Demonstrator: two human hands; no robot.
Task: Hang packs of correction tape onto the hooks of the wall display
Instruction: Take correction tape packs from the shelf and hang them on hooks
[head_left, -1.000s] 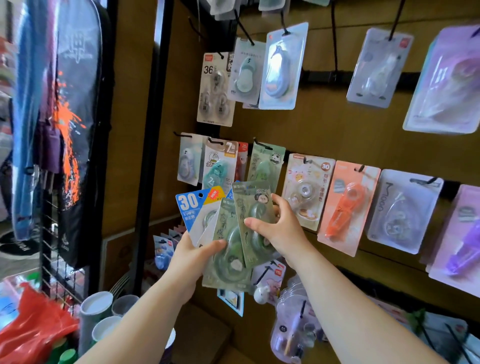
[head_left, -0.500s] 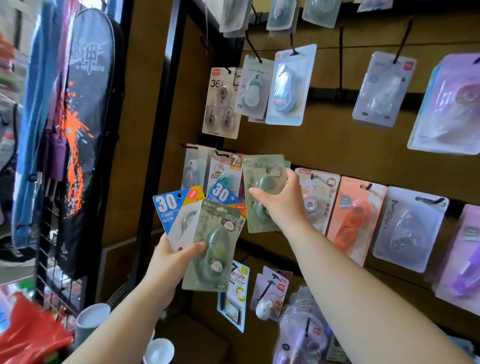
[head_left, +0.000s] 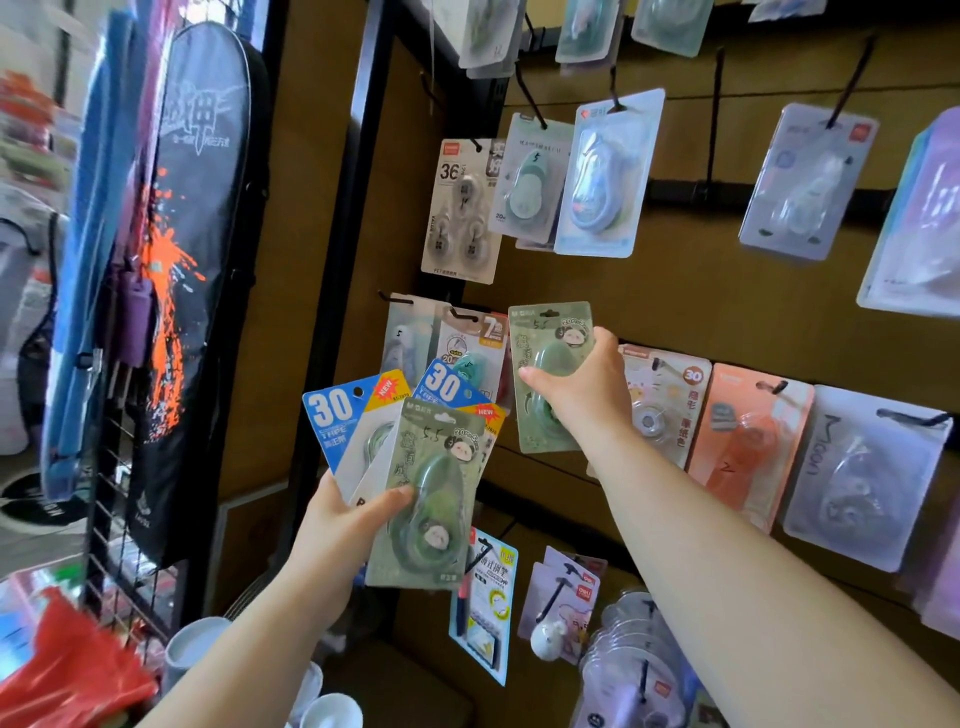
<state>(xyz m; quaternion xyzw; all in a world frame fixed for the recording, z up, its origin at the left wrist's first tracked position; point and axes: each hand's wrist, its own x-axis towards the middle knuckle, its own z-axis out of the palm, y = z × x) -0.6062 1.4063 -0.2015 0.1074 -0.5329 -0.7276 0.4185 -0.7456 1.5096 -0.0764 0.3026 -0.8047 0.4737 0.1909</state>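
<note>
Green correction-tape pack (head_left: 536, 332), long axis upright and hang hole uppermost, is pinched by the right hand (head_left: 582, 397) at the middle row of the wall display (head_left: 701, 296); the left hand (head_left: 337, 530) grips three fanned packs (head_left: 431, 499).

Seemingly panda-printed green pack (head_left: 545, 332), blue-and-yellow pack (head_left: 337, 413), orange pack (head_left: 748, 436)

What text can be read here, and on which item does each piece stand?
"30", "NEW": blue pack in the left hand.
"30", "NEW": second blue pack beside it.
"36": white pack on an upper hook.
"7": hung pack left of the green pack in the right hand.
"30": cream pack right of that hand.
All other print: too small or blurred.
</note>
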